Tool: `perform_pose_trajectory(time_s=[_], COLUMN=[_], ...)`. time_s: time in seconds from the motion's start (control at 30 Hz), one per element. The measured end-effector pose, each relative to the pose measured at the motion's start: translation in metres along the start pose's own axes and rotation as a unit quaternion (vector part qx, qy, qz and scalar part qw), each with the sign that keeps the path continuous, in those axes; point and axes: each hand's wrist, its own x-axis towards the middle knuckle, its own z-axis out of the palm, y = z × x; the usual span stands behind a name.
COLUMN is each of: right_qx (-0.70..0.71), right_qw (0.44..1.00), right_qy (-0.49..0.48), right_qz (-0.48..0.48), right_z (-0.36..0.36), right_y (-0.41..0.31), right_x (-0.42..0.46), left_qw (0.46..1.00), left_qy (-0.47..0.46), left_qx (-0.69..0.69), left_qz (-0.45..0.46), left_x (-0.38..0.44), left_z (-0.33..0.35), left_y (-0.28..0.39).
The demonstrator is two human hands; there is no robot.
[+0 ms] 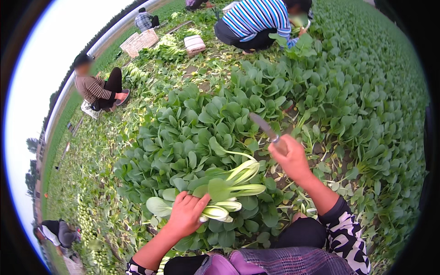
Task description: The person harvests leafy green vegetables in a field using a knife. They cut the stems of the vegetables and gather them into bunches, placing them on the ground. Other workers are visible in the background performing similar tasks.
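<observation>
My right hand (pixel 292 156) is closed around the handle of a knife (pixel 263 124), its blade pointing up and to the left above the plants. Lower down, my left hand (pixel 188 211) grips the leafy end of a bok choy (pixel 216 212), the fingers partly buried among leaves. Other cut bok choy heads (pixel 245 172) lie just beyond it, their pale stem ends towards the right. These heads rest on top of a dense patch of standing bok choy (pixel 178 137). The tips of my left fingers are partly hidden by foliage.
A person in a striped top (pixel 256 19) squats among plants ahead. Another person (pixel 96 84) sits at the left; others work farther off. Crates (pixel 139 43), a bundled white stack (pixel 194 44) and piled bok choy (pixel 166 48) stand behind. Uncut rows (pixel 371 120) fill the right.
</observation>
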Motion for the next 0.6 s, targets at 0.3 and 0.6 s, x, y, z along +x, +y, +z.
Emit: perform_pose_trajectory(time_s=[0.3, 0.6], right_qx=[-0.143, 0.229], right_qw=[0.977, 0.912], right_qy=[-0.057, -0.252], right_qz=[-0.150, 0.230], right_z=[0.042, 0.072], right_y=[-0.096, -0.144], right_x=[-0.013, -0.018], left_qw=[0.997, 0.989], left_qy=[0.081, 0.134], left_qx=[-0.020, -0.056], left_qz=[-0.007, -0.030], left_x=[-0.073, -0.130], left_z=[-0.025, -0.042], left_y=[-0.026, -0.048])
